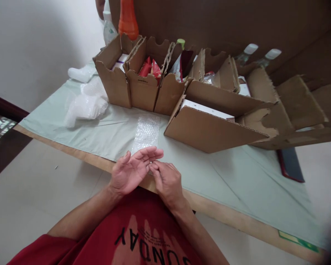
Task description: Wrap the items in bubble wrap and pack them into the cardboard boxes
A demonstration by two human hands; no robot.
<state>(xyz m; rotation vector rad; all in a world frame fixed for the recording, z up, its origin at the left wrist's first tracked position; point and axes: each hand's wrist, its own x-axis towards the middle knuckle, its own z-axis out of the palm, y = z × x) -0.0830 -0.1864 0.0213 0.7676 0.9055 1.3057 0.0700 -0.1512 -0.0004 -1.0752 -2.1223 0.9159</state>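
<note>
Near the table's front edge, my left hand [132, 171] is turned palm up with its fingers stretched out and nothing resting on the palm. My right hand [167, 181] is closed beside it, thumb and fingertips pinched together at the left hand's fingers. What the pinch holds, if anything, is too small to tell. A flat piece of bubble wrap [146, 131] lies on the pale green cloth [113, 136] just beyond both hands, its near end partly hidden by the left hand.
Cardboard bins [143, 90] with packets and boxes stand in a row behind. One wide bin [209, 130] juts forward. Crumpled bubble wrap [86, 106] lies at left, a dark flat object [290, 164] at right. Bottles, one orange [128, 20], stand behind.
</note>
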